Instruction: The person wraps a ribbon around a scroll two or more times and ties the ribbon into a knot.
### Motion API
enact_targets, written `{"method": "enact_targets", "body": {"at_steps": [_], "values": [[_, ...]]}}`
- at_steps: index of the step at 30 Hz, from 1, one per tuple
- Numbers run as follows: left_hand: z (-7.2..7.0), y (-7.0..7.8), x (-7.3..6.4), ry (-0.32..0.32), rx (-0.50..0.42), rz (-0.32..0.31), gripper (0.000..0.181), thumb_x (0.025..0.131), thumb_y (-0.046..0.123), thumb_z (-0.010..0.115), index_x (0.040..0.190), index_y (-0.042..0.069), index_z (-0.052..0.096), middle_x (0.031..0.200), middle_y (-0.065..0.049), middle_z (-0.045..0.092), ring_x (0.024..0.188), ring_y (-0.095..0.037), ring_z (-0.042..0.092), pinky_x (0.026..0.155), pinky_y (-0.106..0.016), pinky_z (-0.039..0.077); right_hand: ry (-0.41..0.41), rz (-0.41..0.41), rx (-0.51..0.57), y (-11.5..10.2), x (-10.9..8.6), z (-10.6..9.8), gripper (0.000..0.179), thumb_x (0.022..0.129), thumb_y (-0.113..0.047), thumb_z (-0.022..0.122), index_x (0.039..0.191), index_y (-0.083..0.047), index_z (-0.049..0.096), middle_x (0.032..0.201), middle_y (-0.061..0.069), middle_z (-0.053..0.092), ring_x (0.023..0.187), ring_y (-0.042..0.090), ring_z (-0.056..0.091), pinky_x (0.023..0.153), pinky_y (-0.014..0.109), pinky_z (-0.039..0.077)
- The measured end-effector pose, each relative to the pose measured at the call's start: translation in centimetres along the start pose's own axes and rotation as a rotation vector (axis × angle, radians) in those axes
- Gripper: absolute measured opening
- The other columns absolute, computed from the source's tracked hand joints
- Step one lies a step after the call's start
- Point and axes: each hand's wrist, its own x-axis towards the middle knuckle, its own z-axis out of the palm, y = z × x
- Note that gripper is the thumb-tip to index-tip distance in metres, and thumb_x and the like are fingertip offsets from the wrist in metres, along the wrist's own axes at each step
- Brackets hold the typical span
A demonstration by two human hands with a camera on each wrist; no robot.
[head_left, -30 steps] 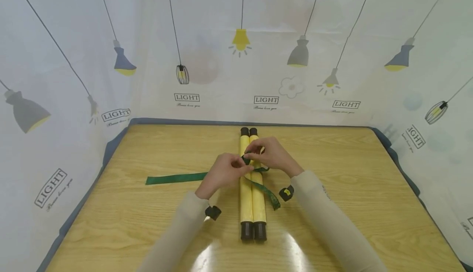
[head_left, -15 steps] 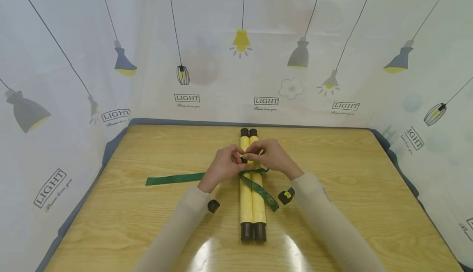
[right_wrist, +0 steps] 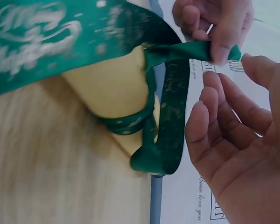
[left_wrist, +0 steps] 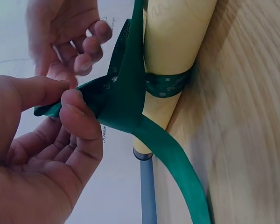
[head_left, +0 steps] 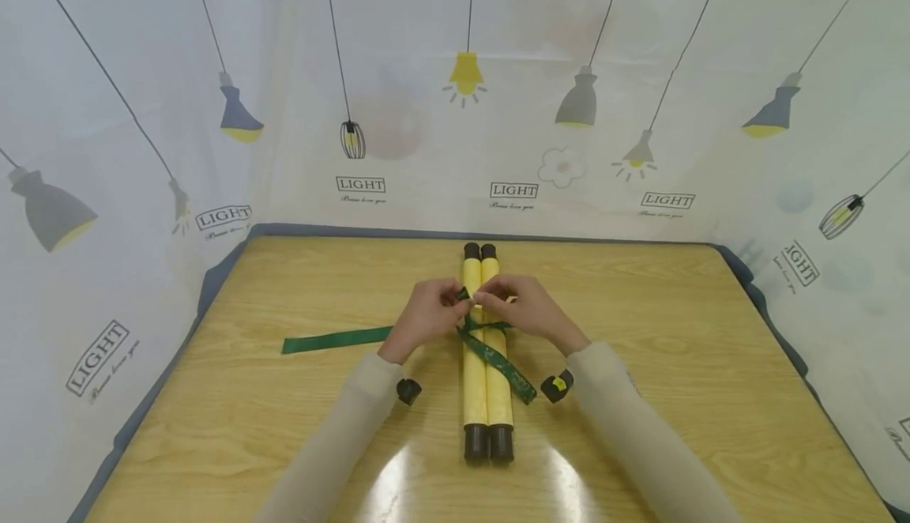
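Two yellow tubes [head_left: 475, 385] with dark end caps lie side by side, pointing away from me. A green ribbon [head_left: 501, 361] with pale printing passes around them, one tail crossing toward the lower right, another lying out to the left. My left hand [head_left: 429, 314] pinches a folded loop of this ribbon above the tubes, between thumb and forefinger, as the left wrist view shows. Facing it, my right hand [right_wrist: 242, 135] has loosely bent fingers with nothing between them. Its thumb tip is close beside the pinched ribbon end; in the right wrist view a small gap shows.
The wooden table [head_left: 675, 325] carries the tubes and the ribbon's left tail [head_left: 334, 341]. White cloth [head_left: 441, 144] printed with lamps surrounds it at the back and sides. A dark wrist device [head_left: 557, 385] hangs by each sleeve.
The left hand has risen slightly, lifting the pinched ribbon above the tubes. The right hand stays about where it was, its fingertips near the left hand's.
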Motion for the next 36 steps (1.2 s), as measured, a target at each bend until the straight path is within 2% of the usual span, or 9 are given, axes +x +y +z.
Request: {"method": "enact_targets", "body": {"at_steps": [3, 6, 10, 14, 19, 22, 26, 33, 36], "values": [[-0.2, -0.1, -0.1, -0.001, -0.012, -0.009, 0.016, 0.101, 0.024, 0.067, 0.092, 0.011, 0.070, 0.084, -0.009, 0.072, 0.066, -0.013, 0.063, 0.059, -0.028, 0.052, -0.038, 0.011, -0.041, 0.1, -0.5, 0.2, 0.022, 0.101, -0.038, 0.066, 0.106, -0.019, 0.075, 0.095, 0.002, 0.075, 0.082, 0.018, 0.066, 0.072, 0.033, 0.055], [-0.4, -0.2, -0.2, -0.001, -0.014, -0.013, 0.022, 0.103, 0.027, 0.064, 0.090, 0.011, 0.069, 0.082, -0.011, 0.070, 0.063, -0.014, 0.060, 0.058, -0.029, 0.049, -0.087, -0.013, -0.077, 0.1, -1.1, 0.4, 0.018, 0.097, -0.036, 0.072, 0.103, -0.019, 0.075, 0.088, -0.003, 0.072, 0.077, 0.015, 0.063, 0.070, 0.030, 0.053], [-0.6, -0.4, -0.1, 0.003, -0.020, -0.011, 0.025, 0.104, 0.029, 0.063, 0.088, 0.010, 0.068, 0.079, -0.012, 0.068, 0.061, -0.015, 0.056, 0.057, -0.029, 0.046, -0.146, -0.039, -0.106, 0.0, -1.8, 0.9, 0.023, 0.091, -0.036, 0.079, 0.101, -0.016, 0.074, 0.086, -0.004, 0.070, 0.076, 0.013, 0.062, 0.069, 0.028, 0.053], [-0.7, -0.6, -0.1, 0.009, -0.024, -0.026, 0.024, 0.103, 0.030, 0.064, 0.089, 0.011, 0.069, 0.079, -0.006, 0.067, 0.065, -0.015, 0.056, 0.060, -0.029, 0.046, -0.183, -0.040, -0.174, 0.3, -2.1, 1.4, 0.030, 0.084, -0.039, 0.085, 0.098, -0.015, 0.073, 0.089, -0.006, 0.070, 0.080, 0.010, 0.062, 0.074, 0.026, 0.053], [-0.8, -0.9, -0.1, 0.025, -0.027, -0.044, 0.024, 0.102, 0.029, 0.065, 0.088, 0.011, 0.070, 0.079, -0.006, 0.067, 0.065, -0.015, 0.057, 0.060, -0.029, 0.047, -0.217, -0.067, -0.240, 0.4, -2.5, 1.8, 0.015, 0.088, -0.027, 0.082, 0.093, -0.017, 0.072, 0.084, -0.007, 0.069, 0.075, 0.006, 0.061, 0.071, 0.023, 0.053], [-0.9, -1.2, 0.0, 0.029, -0.049, -0.068, 0.021, 0.102, 0.028, 0.066, 0.093, 0.011, 0.072, 0.083, -0.009, 0.070, 0.065, -0.017, 0.062, 0.059, -0.029, 0.051, -0.220, -0.097, -0.251, 0.6, -2.6, 1.7, 0.005, 0.093, -0.017, 0.076, 0.090, -0.015, 0.072, 0.082, -0.006, 0.068, 0.072, 0.004, 0.060, 0.069, 0.023, 0.053], [-1.1, -1.5, 0.0, 0.029, -0.093, -0.097, 0.018, 0.102, 0.028, 0.066, 0.099, 0.011, 0.073, 0.084, -0.009, 0.070, 0.065, -0.019, 0.065, 0.058, -0.029, 0.053, -0.197, -0.121, -0.248, 1.1, -2.6, 1.3, 0.003, 0.093, -0.013, 0.072, 0.090, -0.014, 0.072, 0.083, -0.005, 0.069, 0.074, 0.004, 0.059, 0.070, 0.023, 0.053], [-1.6, -2.6, -0.1, 0.002, -0.183, -0.099, 0.016, 0.102, 0.022, 0.066, 0.108, 0.009, 0.072, 0.086, -0.025, 0.068, 0.057, -0.018, 0.057, 0.052, -0.028, 0.046, -0.183, -0.099, -0.158, 2.2, -3.4, -0.7, 0.009, 0.092, -0.010, 0.068, 0.089, -0.018, 0.071, 0.083, -0.006, 0.068, 0.076, 0.008, 0.060, 0.072, 0.026, 0.054], [-1.9, -3.2, -0.1, -0.008, -0.202, -0.082, 0.015, 0.103, 0.021, 0.065, 0.109, 0.009, 0.071, 0.087, -0.026, 0.067, 0.055, -0.015, 0.053, 0.052, -0.029, 0.045, -0.176, -0.088, -0.148, 2.6, -4.1, -2.0, 0.010, 0.093, -0.011, 0.068, 0.090, -0.020, 0.071, 0.084, -0.007, 0.068, 0.076, 0.008, 0.061, 0.071, 0.026, 0.054]]}}
